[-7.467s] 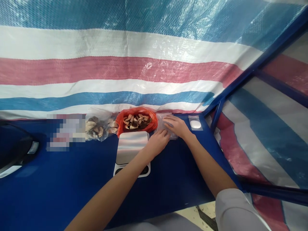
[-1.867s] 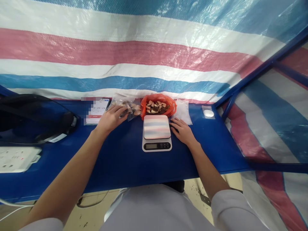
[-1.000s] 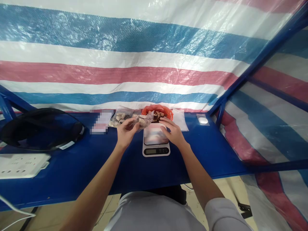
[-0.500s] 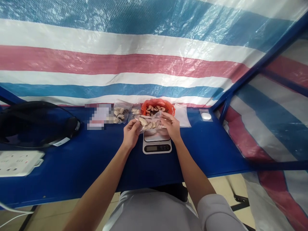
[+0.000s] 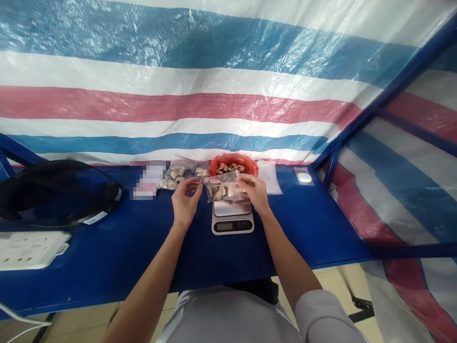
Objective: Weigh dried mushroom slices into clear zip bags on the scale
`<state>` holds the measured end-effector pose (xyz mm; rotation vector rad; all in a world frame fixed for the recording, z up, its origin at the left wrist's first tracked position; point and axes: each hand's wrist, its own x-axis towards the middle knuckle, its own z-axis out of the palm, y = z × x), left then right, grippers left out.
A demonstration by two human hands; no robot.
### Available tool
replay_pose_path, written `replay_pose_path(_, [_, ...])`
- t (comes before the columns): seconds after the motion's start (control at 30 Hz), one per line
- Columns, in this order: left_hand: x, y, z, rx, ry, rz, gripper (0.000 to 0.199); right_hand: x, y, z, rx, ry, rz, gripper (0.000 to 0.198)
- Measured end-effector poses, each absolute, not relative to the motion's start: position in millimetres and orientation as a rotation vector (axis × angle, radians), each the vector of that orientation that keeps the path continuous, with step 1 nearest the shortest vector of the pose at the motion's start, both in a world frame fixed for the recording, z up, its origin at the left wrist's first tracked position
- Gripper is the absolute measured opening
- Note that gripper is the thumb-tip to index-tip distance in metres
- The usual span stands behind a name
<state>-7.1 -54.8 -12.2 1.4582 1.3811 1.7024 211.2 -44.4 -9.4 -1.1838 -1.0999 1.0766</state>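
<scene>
- Striped sheeting hangs behind your blue desk, where the scale sits near the middle.
- Your left hand has just loosened: half a second ago it pinched the pouch, but now its thumb and fingers stand parted just beside the left edge. Whether a fingertip brushes the plastic cannot be told.
- Your right hand grips the pouch at its right end.
- Pale and brown pieces lie inside the pouch, which is over the scale in view, hiding the back of its pan. Contact with the metal is unclear.
- Beyond it stands the red bag, open and holding similar pieces; a clear bag lies to the left, a flat bag to the right.
- For this handling, your right hand probably bears most of the pouch, so a one-sided hold could let it sag.
</scene>
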Motion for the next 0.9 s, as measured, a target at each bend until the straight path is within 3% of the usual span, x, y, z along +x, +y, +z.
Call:
replay_pose_path(0.17, [6, -57, 16, 1.955, 1.322, 1.512, 0.020, 205, -36, 1, -1.135, -1.242, 1.002, 0.032])
replay_pose_path(0.37, [29, -42, 33, 1.964, 1.204, 1.228, 0.020, 201, -32, 11, -1.100, -1.291, 1.066, 0.037])
replay_pose_path(0.73, [36, -16, 32, 1.500, 1.099, 1.040, 0.045, 218, -18, 22, -1.098, -1.332, 1.247, 0.038])
replay_pose_path(0.9, [37, -5, 32, 1.308, 1.030, 1.018, 0.043, 221, -11, 31, -1.104, -1.419, 1.256, 0.035])
